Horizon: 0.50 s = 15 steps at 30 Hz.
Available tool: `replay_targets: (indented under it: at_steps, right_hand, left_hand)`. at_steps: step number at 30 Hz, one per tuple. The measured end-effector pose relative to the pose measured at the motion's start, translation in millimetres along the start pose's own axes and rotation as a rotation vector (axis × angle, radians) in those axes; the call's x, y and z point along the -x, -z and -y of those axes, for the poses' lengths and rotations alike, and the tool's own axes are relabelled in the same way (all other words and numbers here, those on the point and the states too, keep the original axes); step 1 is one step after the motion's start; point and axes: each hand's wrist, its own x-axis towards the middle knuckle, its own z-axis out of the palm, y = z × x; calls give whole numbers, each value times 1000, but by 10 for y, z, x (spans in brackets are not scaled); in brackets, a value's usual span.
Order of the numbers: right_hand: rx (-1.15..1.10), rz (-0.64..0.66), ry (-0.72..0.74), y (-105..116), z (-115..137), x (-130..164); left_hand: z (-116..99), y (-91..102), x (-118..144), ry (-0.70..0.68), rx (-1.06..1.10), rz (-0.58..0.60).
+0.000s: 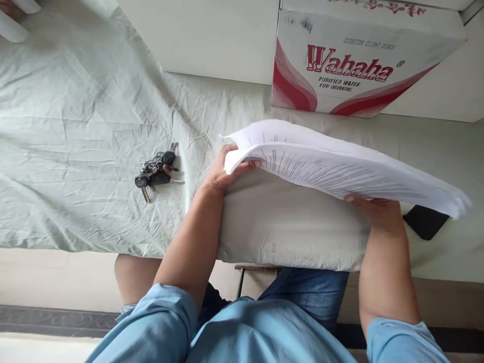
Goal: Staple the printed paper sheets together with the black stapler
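Several printed sheets of paper (325, 166) are held up above the cloth-covered table, bowed along their length and tilted so that lines of print face me. My left hand (232, 166) grips their left end, its thumb in front and the other fingers mostly behind the paper. At the lower right edge, my right hand (378, 209) holds the sheets too, with its thumb on the near side and most fingers hidden behind. The far right corner of the paper is blurred. Under that corner lies a flat black object (426, 222), partly covered by the sheets.
A bunch of keys (157, 171) lies on the wrinkled pale cloth (75, 126) left of my hands. Beyond the paper stands a white and red Wahaha water carton (351, 75). White rolled or tube-like things (15, 22) show at the top left corner. The table's near edge is against my body.
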Motion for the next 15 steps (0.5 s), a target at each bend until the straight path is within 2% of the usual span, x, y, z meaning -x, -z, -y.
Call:
replay_targets:
  at_steps: [3,6,9,12,15]
  right_hand:
    - [45,46,-27,12,12,-3]
    - [64,48,-33,30,-11,-7]
    - [111,99,-94,26,-33,-23]
    - [146,42,-84,1,-50,-51]
    - [107,-17,-2,6,-81,-66]
  left_hand:
    - [-102,-24,29,47,-76,7]
    - [-176,-66,37,23,-56,15]
    - [-183,-89,15,15,-154,56]
    - [-156,-91,1,-3,-219,46]
    - [-147,-76,16,-25,-79,56]
